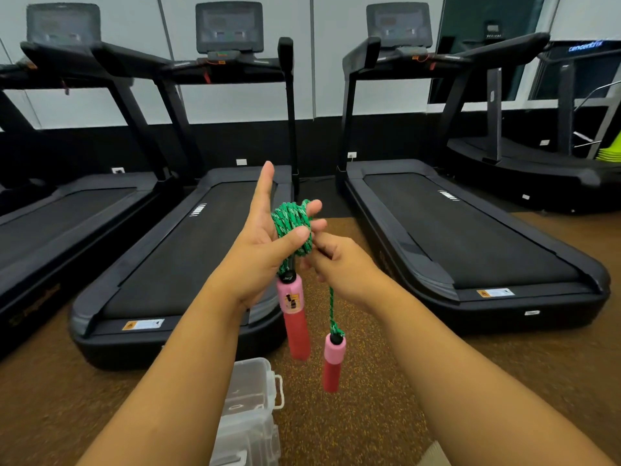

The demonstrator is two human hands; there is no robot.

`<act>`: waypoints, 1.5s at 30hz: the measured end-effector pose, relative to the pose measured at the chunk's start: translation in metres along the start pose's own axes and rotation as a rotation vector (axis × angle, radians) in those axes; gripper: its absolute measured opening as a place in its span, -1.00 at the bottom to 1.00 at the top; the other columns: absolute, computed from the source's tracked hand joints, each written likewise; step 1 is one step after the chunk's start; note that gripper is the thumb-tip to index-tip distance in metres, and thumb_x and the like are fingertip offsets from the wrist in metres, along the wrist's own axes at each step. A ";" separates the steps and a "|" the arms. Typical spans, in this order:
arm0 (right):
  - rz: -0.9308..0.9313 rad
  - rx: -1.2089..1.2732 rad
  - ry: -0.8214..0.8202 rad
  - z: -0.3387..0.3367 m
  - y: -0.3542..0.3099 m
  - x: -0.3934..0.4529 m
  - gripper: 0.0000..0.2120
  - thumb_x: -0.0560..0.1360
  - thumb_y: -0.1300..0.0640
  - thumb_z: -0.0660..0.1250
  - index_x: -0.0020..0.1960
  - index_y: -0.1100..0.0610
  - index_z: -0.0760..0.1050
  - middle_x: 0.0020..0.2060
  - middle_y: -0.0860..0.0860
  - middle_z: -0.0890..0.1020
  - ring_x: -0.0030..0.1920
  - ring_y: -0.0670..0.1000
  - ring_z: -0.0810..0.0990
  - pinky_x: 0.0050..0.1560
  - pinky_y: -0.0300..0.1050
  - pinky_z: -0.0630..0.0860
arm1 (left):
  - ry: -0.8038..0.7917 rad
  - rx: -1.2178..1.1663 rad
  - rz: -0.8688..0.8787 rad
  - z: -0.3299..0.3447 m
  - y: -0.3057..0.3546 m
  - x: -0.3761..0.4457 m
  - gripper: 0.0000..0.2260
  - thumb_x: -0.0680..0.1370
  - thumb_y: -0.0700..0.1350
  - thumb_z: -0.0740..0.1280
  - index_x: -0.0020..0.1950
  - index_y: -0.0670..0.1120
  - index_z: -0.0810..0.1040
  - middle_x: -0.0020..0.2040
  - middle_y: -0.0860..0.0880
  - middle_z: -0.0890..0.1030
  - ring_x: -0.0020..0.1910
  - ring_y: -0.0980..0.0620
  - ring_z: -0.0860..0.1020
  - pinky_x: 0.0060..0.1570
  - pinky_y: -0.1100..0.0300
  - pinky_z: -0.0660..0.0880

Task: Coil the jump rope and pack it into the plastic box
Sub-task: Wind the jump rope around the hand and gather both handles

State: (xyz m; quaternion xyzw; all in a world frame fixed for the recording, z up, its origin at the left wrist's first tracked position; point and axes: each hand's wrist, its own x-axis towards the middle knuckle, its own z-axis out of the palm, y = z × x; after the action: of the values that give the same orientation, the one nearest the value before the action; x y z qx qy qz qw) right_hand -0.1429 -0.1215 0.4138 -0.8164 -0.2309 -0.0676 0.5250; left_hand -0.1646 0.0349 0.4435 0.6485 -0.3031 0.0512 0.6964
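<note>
The green jump rope [293, 227] sits at the centre of the frame, wound in several loops around the fingers of the left hand [265, 243]. That hand is held up, palm turned toward the right of the frame, index finger pointing up and free of the coil; its thumb presses across the loops, so its grip is closed on the rope bundle. From the lower side of the coil one pink and red handle [294, 317] hangs straight down, just beside the left wrist.

The right hand [339, 267] is just to the right of the coil, touching it, with its fingertips pinched on the strand where it leaves the loops: a narrow grip holding the rope. Below that hand a short length of rope drops to the second handle [332, 363], which dangles a little lower and to the right of the first.

At the bottom centre of the frame, on the brown speckled floor [336, 425], stands the clear plastic box [248, 415], well below both handles and partly hidden by the left forearm. Black treadmills [463, 230] fill the upper half.
</note>
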 end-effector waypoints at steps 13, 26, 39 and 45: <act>-0.058 -0.333 -0.090 0.005 -0.005 -0.023 -0.66 0.60 0.06 0.20 0.36 -0.01 0.45 -0.11 -0.17 0.58 -0.10 -0.18 0.50 -0.09 -0.37 0.36 | 0.125 0.250 0.000 -0.008 0.003 0.001 -0.21 0.62 -0.33 0.19 0.53 0.29 -0.20 0.50 -0.08 0.32 0.25 0.03 0.57 0.38 -0.01 0.36; -0.330 -0.656 -0.121 -0.015 -0.051 -0.025 -0.84 0.53 0.01 0.31 -0.11 0.08 0.57 -0.32 -0.08 0.51 -0.30 -0.12 0.46 -0.27 -0.19 0.40 | 0.042 0.086 -0.161 -0.011 -0.020 -0.003 -0.49 0.58 0.17 0.04 0.48 0.45 -0.08 0.38 0.02 0.51 0.27 0.11 0.55 0.20 0.22 0.44; -0.343 -0.651 -0.096 -0.039 -0.070 0.001 -0.96 0.52 0.14 0.33 -0.11 0.02 0.53 -0.18 -0.10 0.50 -0.12 -0.07 0.49 -0.11 -0.16 0.43 | -0.165 0.093 -0.171 -0.005 -0.028 -0.007 -0.49 0.64 0.08 0.11 0.56 0.26 0.02 0.52 0.11 0.29 0.05 -0.15 0.62 -0.01 0.02 0.53; -0.236 -0.430 -0.064 -0.043 -0.055 0.007 -0.88 0.53 0.21 0.30 -0.03 0.02 0.56 -0.07 -0.07 0.60 0.00 -0.06 0.56 0.05 -0.05 0.52 | -0.210 0.098 -0.161 -0.003 -0.014 -0.009 -0.32 0.56 -0.11 0.28 0.56 0.26 0.01 0.50 -0.08 0.32 -0.18 -0.07 0.58 -0.07 0.10 0.53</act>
State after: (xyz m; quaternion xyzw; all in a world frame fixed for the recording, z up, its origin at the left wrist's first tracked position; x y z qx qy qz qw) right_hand -0.1559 -0.1390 0.4806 -0.8784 -0.3217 -0.1502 0.3200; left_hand -0.1643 0.0383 0.4270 0.7056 -0.3186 -0.0582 0.6303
